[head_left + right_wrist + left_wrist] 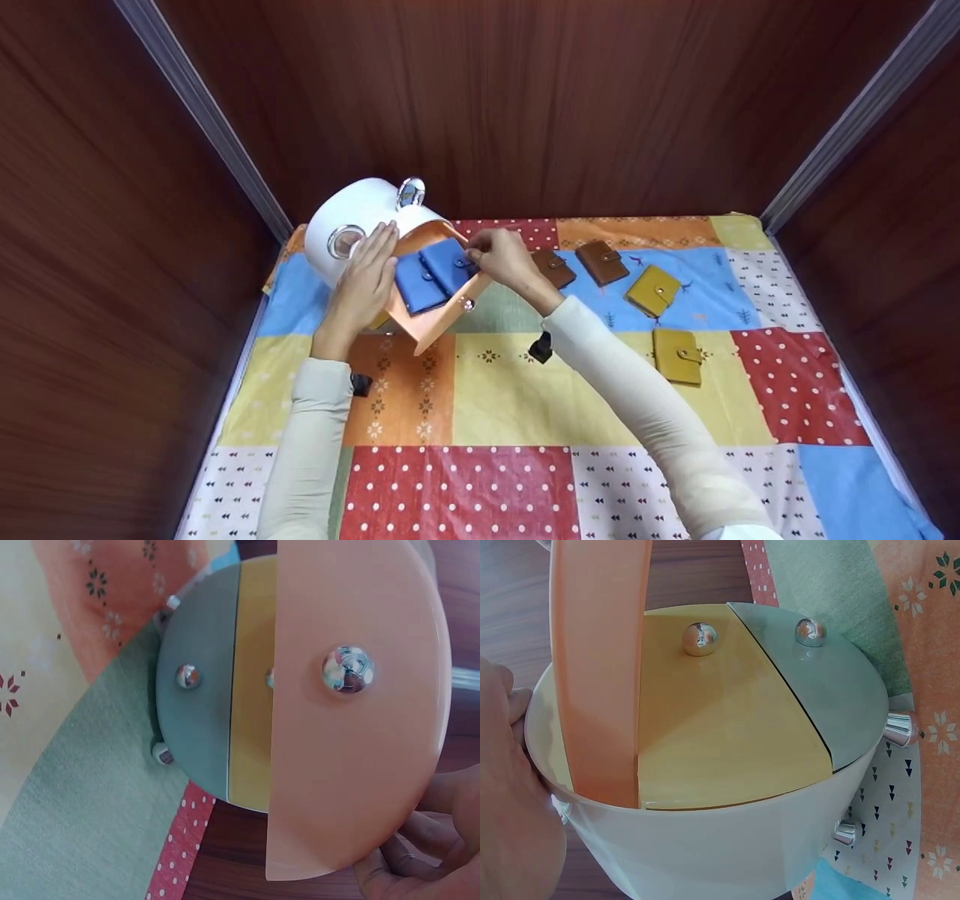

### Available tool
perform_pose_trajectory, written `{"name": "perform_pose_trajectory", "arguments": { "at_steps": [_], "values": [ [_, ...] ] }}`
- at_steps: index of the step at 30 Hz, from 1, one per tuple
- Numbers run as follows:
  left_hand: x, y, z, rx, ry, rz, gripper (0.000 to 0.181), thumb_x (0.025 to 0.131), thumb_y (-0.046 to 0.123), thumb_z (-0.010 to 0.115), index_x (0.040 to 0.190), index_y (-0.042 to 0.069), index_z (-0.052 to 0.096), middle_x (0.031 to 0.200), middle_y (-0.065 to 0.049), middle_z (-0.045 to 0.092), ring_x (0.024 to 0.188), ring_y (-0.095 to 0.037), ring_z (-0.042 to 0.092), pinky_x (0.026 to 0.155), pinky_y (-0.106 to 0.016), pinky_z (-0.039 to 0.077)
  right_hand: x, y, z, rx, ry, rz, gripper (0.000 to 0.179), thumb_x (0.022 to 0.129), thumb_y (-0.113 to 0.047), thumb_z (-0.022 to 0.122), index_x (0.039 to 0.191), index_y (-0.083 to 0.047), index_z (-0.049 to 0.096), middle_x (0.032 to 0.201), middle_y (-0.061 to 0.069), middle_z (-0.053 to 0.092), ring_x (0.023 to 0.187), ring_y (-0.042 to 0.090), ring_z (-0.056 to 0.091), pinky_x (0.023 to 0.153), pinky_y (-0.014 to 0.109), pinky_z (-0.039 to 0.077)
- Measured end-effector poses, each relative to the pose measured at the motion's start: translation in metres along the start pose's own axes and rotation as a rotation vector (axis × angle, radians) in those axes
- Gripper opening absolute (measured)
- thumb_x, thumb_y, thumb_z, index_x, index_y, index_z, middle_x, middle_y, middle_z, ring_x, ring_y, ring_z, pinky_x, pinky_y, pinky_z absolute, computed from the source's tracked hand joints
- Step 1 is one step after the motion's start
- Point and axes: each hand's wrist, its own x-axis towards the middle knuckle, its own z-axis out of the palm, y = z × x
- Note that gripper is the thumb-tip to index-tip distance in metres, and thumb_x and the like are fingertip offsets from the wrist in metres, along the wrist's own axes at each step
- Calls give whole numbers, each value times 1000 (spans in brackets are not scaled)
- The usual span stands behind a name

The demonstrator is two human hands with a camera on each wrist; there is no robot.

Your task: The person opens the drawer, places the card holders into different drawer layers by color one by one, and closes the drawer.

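Orange drawer (pixel 429 328) points diagonally, lower right

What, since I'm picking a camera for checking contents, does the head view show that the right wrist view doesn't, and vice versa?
Only the head view shows the blue wallets inside the orange drawer, plus the brown wallets and yellow wallets lying on the cloth.

Only the right wrist view shows the green front with its round knob.

Both show the orange drawer pulled out, its own knob, the right hand at its edge, and part of the cloth.
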Motion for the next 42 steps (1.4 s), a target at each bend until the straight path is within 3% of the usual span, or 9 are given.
{"name": "perform_pose_trajectory", "arguments": {
  "at_steps": [7,15,27,35,42],
  "values": [
    [0,0,0,7,6,0,53,117,25,35,167,8,33,176,-9,31,166,-28,24,139,-45,11,-3,4,0,41,23,-34,16,101,-8,70,111,-2,80,108,14,81,99,24,73,91,39,60],
    [0,1,0,5,13,16,53,117,25,35,166,7,33,175,-11,32,165,-30,25,139,-46,12,-10,14,-3,100,81,-58,20,100,-2,63,111,-1,79,106,14,81,90,22,74,79,30,58],
    [0,1,-1,7,1,12,53,117,26,35,167,8,32,176,-9,29,166,-28,23,139,-46,11,-30,30,-18,49,171,-122,17,103,-5,63,108,-4,80,104,13,80,92,25,74,84,39,62],
    [0,0,-1,1,-18,3,53,117,26,33,167,8,30,177,-9,27,167,-27,20,139,-43,9,-49,46,-18,20,148,-120,15,105,-10,64,108,-4,77,99,12,78,82,24,68,72,34,54],
    [-1,1,-1,12,-11,20,54,117,25,34,167,6,31,177,-9,27,167,-29,20,139,-46,10,-63,54,-14,-13,115,-126,15,106,-15,64,109,-6,76,94,10,77,79,22,68,71,33,53]
  ]
}}
